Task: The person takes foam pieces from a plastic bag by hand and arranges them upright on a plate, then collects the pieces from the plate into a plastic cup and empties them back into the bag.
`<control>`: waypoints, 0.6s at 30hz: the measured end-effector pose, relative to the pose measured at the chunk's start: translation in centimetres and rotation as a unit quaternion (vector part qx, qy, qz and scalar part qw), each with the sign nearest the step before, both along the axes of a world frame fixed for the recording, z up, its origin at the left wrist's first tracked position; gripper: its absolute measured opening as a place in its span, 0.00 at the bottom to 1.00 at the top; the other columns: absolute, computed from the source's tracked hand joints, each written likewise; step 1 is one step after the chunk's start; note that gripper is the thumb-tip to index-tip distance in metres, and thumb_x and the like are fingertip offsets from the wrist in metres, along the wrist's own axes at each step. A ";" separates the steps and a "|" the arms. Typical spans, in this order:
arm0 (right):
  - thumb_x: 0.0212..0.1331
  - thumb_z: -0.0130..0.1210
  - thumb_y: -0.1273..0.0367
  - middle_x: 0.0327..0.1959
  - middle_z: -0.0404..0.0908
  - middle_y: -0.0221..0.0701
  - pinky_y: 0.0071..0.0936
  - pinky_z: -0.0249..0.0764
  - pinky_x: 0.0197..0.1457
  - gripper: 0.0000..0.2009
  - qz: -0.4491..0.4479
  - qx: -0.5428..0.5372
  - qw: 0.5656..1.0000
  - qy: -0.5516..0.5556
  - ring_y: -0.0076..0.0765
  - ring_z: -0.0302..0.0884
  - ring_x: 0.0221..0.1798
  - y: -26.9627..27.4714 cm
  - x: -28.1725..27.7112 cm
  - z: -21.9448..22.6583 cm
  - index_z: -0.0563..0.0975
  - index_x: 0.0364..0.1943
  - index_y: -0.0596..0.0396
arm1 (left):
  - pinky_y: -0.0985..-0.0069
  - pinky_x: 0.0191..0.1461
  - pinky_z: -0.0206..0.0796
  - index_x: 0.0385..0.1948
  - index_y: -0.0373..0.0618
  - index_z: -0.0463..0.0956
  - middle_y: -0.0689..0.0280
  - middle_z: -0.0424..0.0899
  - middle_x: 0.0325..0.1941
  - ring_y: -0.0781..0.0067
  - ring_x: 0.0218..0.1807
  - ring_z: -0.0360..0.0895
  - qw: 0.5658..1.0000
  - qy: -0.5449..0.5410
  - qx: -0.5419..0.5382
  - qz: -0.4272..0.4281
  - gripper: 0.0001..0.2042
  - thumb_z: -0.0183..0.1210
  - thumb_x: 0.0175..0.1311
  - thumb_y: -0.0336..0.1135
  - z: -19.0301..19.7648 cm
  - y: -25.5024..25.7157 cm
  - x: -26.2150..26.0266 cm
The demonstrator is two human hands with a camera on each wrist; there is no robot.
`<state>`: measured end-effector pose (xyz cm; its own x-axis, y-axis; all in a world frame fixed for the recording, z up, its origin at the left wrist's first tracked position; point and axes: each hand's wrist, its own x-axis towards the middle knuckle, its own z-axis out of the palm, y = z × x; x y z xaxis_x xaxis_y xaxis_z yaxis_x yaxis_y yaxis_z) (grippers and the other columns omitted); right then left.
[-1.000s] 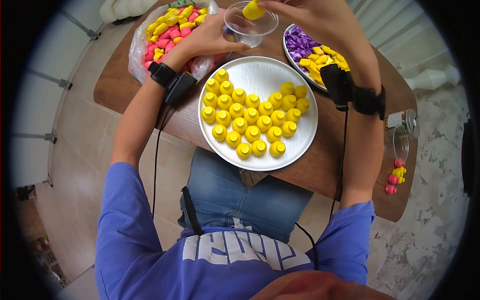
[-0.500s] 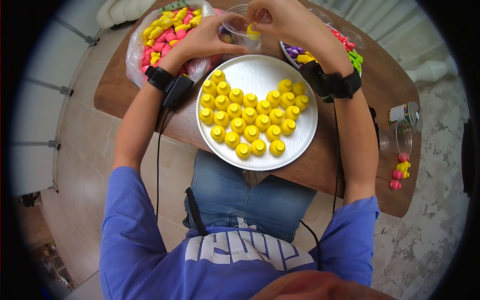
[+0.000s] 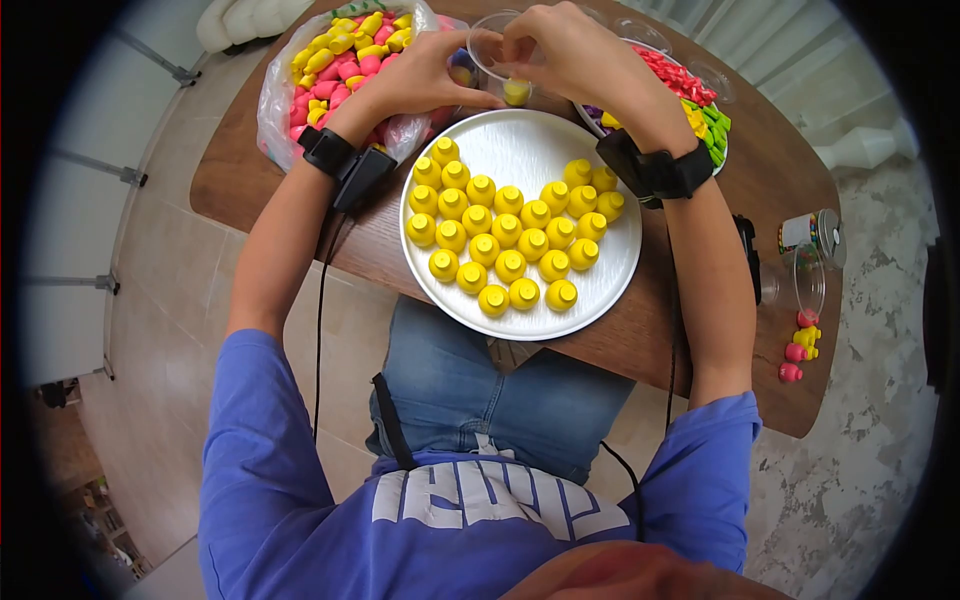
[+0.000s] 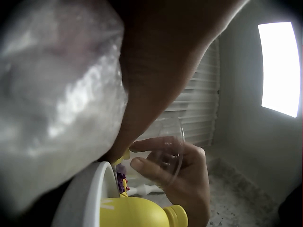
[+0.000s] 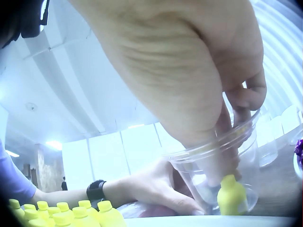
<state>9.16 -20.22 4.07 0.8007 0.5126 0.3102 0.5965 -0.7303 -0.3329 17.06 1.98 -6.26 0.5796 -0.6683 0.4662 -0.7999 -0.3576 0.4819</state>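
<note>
Clear cup (image 3: 488, 48), brown table (image 3: 225, 170) (tiled floor (image 3: 190, 275))

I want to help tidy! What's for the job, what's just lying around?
Seems in use:
clear cup
yellow bottle inside it
white plate
its yellow bottles
maybe the bottle bag

Probably just lying about:
lidded jar
pink pieces

room on plate (image 3: 517, 150) beyond bottles (image 3: 507, 229)

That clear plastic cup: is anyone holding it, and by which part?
The left hand appears to hold the clear plastic cup low on its side. The right hand has its fingers inside; whether they grip anything cannot be told.
</note>
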 end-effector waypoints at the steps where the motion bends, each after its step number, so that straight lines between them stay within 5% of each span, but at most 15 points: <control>1: 0.53 0.63 0.74 0.31 0.85 0.51 0.44 0.79 0.39 0.06 0.002 -0.001 1.000 0.000 0.57 0.86 0.37 0.0 0.1 0.1 0.84 0.33 0.63 | 0.69 0.59 0.75 0.57 0.46 0.80 0.59 0.87 0.52 0.62 0.53 0.85 1.000 0.015 -0.005 0.009 0.31 0.79 0.51 0.49 0.0 -0.1 -0.1; 7: 0.57 0.62 0.73 0.33 0.85 0.50 0.42 0.79 0.44 0.06 0.217 0.093 0.971 -0.047 0.57 0.85 0.39 1.0 0.8 0.6 0.84 0.36 0.62 | 0.69 0.56 0.76 0.57 0.43 0.79 0.56 0.87 0.52 0.59 0.52 0.86 0.999 0.043 0.008 0.004 0.31 0.77 0.54 0.48 1.6 0.2 -0.8; 9: 0.60 0.67 0.76 0.38 0.84 0.32 0.27 0.81 0.40 0.07 0.306 0.059 0.950 -0.006 0.31 0.80 0.36 1.7 0.8 -0.6 0.85 0.41 0.58 | 0.69 0.54 0.77 0.57 0.42 0.78 0.55 0.87 0.52 0.58 0.51 0.86 0.995 0.092 0.028 -0.003 0.30 0.76 0.54 0.47 1.9 0.6 -0.8; 11: 0.56 0.67 0.78 0.42 0.83 0.33 0.29 0.81 0.42 0.11 0.358 0.018 0.933 0.025 0.34 0.80 0.37 2.5 0.1 -0.9 0.85 0.44 0.55 | 0.68 0.55 0.76 0.58 0.41 0.78 0.54 0.87 0.53 0.57 0.52 0.86 0.997 0.077 -0.024 -0.011 0.30 0.74 0.54 0.42 0.5 0.6 0.7; 18: 0.56 0.66 0.75 0.36 0.86 0.37 0.36 0.81 0.47 0.07 0.294 -0.077 0.948 0.090 0.40 0.86 0.42 3.6 0.4 -3.6 0.85 0.39 0.57 | 0.67 0.65 0.72 0.58 0.38 0.78 0.54 0.86 0.56 0.58 0.59 0.83 0.994 0.108 -0.016 -0.007 0.31 0.74 0.50 0.39 -0.2 0.8 1.7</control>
<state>9.59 -16.66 0.47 0.3950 0.9152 0.0799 0.8591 -0.3372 -0.3850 18.79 2.75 -6.43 0.6597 -0.6634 0.3532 -0.6810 -0.3289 0.6543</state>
